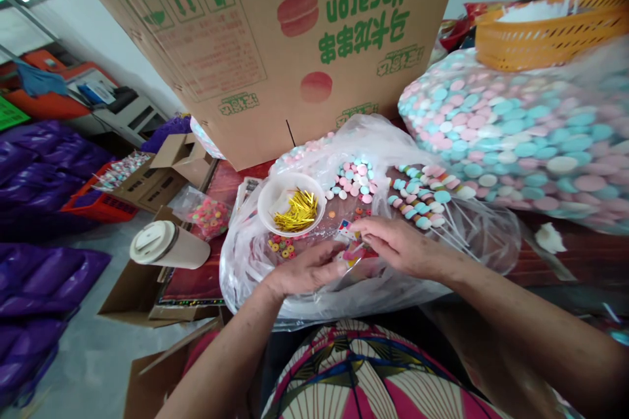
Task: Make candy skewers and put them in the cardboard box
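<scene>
My left hand (310, 268) and my right hand (405, 245) are close together over a clear plastic sheet (314, 304). Between them is a small printed plastic wrapper (346, 230) with pink bits and a short white stick. Both hands have their fingers closed on it; parts of it are hidden by the fingers. Just beyond my left hand stands a white bowl (265, 206) of gold twist ties (297, 211). Small ring candies (281, 247) lie beside the bowl. To the right of my right hand are candy skewers (422, 200) on white sticks.
Loose pastel candies (356, 180) lie behind the hands. A large cardboard box (295, 59) stands at the back. At right, a bulging bag of pastel candies (521, 137) sits below an orange basket (545, 39). A lidded cup (187, 247) and a candy bag (211, 216) stand left.
</scene>
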Action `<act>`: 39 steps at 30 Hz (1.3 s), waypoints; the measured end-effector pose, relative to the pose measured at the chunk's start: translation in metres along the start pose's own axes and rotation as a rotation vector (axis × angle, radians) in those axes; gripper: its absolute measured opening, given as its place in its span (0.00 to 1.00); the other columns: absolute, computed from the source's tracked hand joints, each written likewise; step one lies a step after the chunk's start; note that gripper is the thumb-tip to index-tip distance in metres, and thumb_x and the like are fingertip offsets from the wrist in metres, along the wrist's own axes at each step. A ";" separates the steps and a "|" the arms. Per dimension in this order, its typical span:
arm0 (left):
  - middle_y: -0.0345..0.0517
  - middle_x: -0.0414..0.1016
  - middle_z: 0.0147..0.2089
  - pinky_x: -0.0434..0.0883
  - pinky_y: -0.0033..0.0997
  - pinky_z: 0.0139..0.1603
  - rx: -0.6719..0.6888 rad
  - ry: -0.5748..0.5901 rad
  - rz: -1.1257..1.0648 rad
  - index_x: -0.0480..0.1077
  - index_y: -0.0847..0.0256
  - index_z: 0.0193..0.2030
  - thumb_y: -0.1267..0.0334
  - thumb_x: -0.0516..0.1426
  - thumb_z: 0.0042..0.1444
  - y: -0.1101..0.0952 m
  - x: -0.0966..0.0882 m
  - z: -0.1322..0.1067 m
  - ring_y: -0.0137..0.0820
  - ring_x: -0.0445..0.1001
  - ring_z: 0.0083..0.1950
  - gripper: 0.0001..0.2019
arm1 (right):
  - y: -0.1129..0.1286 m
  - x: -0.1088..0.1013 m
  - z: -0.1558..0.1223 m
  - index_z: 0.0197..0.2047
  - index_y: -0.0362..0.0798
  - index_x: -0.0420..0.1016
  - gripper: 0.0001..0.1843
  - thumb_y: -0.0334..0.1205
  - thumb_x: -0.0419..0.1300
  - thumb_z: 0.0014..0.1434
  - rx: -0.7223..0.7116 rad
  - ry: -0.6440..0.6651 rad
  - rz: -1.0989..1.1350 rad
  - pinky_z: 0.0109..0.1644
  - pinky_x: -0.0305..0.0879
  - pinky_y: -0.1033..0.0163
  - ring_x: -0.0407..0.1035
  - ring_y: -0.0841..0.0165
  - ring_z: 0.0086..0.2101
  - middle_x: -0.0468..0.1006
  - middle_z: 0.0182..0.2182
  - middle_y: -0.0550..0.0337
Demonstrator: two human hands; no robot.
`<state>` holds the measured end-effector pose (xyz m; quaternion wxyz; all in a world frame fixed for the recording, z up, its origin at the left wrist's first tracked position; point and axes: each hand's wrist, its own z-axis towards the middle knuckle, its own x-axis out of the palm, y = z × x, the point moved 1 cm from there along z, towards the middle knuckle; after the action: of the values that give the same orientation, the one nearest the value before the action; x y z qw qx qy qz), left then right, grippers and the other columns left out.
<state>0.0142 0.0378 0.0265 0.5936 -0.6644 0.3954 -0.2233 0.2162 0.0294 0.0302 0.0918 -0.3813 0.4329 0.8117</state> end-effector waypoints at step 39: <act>0.45 0.73 0.38 0.65 0.33 0.45 -0.004 -0.239 0.193 0.69 0.61 0.36 0.59 0.49 0.60 0.007 0.008 -0.011 0.33 0.67 0.40 0.11 | 0.014 0.065 0.002 0.28 0.49 0.65 0.09 0.42 0.51 0.57 0.535 -0.146 0.337 0.23 0.63 0.65 0.65 0.70 0.18 0.70 0.16 0.64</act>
<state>0.0081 0.0248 0.0203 0.6538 -0.6463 0.3844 -0.0836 0.1633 0.0109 -0.0051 0.0836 -0.2074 0.6802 0.6981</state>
